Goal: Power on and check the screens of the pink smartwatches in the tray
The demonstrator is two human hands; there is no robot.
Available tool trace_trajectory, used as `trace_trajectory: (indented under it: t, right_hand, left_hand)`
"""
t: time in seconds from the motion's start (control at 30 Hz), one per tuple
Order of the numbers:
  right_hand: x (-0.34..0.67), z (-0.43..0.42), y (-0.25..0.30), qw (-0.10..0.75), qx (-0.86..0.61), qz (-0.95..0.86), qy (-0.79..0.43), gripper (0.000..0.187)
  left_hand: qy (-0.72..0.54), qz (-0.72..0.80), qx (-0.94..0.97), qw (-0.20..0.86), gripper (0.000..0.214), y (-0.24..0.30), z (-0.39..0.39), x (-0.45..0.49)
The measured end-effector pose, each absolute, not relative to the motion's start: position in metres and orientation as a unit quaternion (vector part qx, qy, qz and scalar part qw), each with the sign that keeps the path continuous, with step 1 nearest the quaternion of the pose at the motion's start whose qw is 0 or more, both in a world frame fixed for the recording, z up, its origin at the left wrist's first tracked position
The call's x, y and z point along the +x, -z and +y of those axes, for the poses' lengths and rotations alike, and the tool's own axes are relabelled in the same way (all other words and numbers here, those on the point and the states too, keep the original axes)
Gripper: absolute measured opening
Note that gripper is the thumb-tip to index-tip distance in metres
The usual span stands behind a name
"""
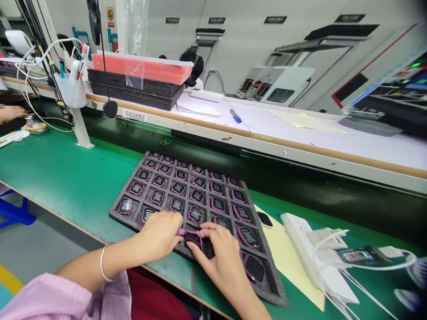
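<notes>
A purple-framed smartwatch (194, 238) with a dark screen is held between my two hands over the near edge of a foam tray (271, 284). My left hand (161, 234) is closed, pinching a narrow purple part at the watch's left side; whether that is a strap or the case cannot be made out. Around the right side of the watch, the thumb and fingers of my right hand (218, 246) are wrapped. Rows of purple smartwatches (195, 214) lie in the tray's compartments, many with lines of white text on their screens. My hands hide part of the front row.
Right of the tray are a yellow sheet (293, 271), a small black device (264, 219) and a white power strip (302, 249) with cables. A raised shelf (213, 129) behind carries stacked foam trays (133, 86) and a blue pen (235, 116). Another person's hand (11, 113) shows far left.
</notes>
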State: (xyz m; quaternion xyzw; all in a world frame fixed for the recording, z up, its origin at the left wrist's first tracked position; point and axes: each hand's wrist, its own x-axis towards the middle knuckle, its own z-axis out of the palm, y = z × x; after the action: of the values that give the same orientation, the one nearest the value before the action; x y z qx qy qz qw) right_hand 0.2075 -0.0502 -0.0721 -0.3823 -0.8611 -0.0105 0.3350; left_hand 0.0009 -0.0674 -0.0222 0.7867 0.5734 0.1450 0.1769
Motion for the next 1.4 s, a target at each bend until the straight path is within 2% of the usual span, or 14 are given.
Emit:
trace_trajectory:
  t: [0.1, 0.2, 0.27, 0.37, 0.43, 0.53, 0.73, 0.87, 1.07, 1.4]
  right_hand:
    - [0.208, -0.056, 0.065, 0.343, -0.340, -0.872, -0.080, 0.017]
    - [0.211, -0.054, 0.046, 0.368, -0.348, -0.834, -0.218, 0.011]
    - [0.212, -0.043, 0.028, 0.395, -0.377, -0.768, -0.335, 0.018]
    - [0.210, -0.017, 0.004, 0.441, -0.376, -0.633, -0.514, 0.037]
    - [0.206, -0.001, -0.002, 0.454, -0.355, -0.549, -0.605, 0.051]
    - [0.200, 0.008, 0.009, 0.444, -0.330, -0.479, -0.681, 0.057]
    - [0.196, -0.005, 0.037, 0.401, -0.327, -0.469, -0.716, 0.066]
    - [0.199, -0.004, 0.033, 0.412, -0.321, -0.451, -0.724, 0.059]
    - [0.200, -0.003, 0.030, 0.418, -0.318, -0.440, -0.728, 0.056]
    - [0.199, -0.001, 0.030, 0.418, -0.292, -0.422, -0.750, 0.055]
  left_hand:
    - [-0.227, 0.545, 0.761, 0.269, 0.013, 0.013, -0.063, -0.002]
    - [-0.378, 0.472, 0.663, 0.442, 0.020, -0.003, -0.048, -0.003]
    - [-0.443, 0.416, 0.579, 0.544, 0.028, -0.015, -0.033, -0.001]
    - [-0.470, 0.410, 0.499, 0.602, 0.035, -0.026, -0.010, 0.005]
    - [-0.483, 0.444, 0.482, 0.580, 0.037, -0.024, 0.001, 0.010]
    - [-0.504, 0.505, 0.504, 0.487, 0.032, -0.008, 0.008, 0.016]
    - [-0.459, 0.526, 0.591, 0.403, 0.033, 0.021, -0.002, 0.017]
    - [-0.431, 0.517, 0.657, 0.340, 0.038, 0.020, -0.007, 0.017]
    - [-0.439, 0.526, 0.641, 0.348, 0.044, 0.019, -0.011, 0.020]
    - [-0.472, 0.526, 0.626, 0.331, 0.038, 0.020, -0.010, 0.022]
